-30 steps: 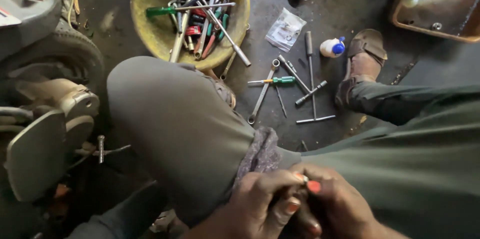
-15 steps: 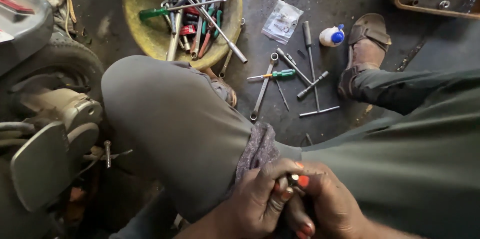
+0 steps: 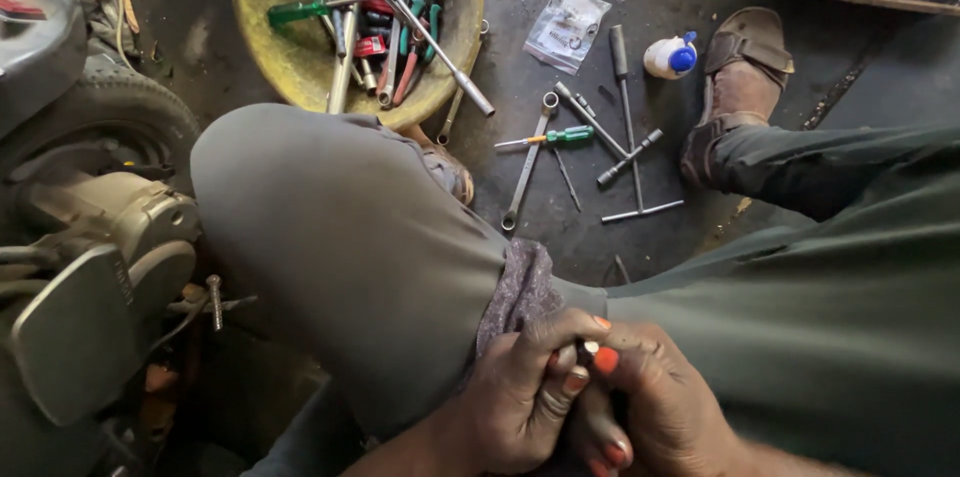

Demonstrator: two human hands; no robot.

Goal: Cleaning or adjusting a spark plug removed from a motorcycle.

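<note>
At the bottom of the head view my left hand (image 3: pixel 520 402) and my right hand (image 3: pixel 665 407) are pressed together over my lap. Their fingers close around a small metal part (image 3: pixel 588 349), of which only the tip shows between the thumbs. A grey-purple rag (image 3: pixel 520 289) lies on my thigh just above the left hand. My bent left knee (image 3: pixel 330 227) in grey-green trousers fills the middle of the view.
A yellow bowl (image 3: pixel 275 47) full of wrenches and screwdrivers sits on the floor at the top. Loose spanners (image 3: pixel 527 162), a green-handled screwdriver (image 3: pixel 560 137), a plastic packet (image 3: pixel 568 25) and a small white bottle (image 3: pixel 668 57) lie near my sandalled foot (image 3: pixel 745 72). A motorcycle engine (image 3: pixel 100 237) stands at left.
My hands have stayed together on the small part, with the fingers shifting slightly. The view has tilted, so the bowl and tools sit a little higher.
</note>
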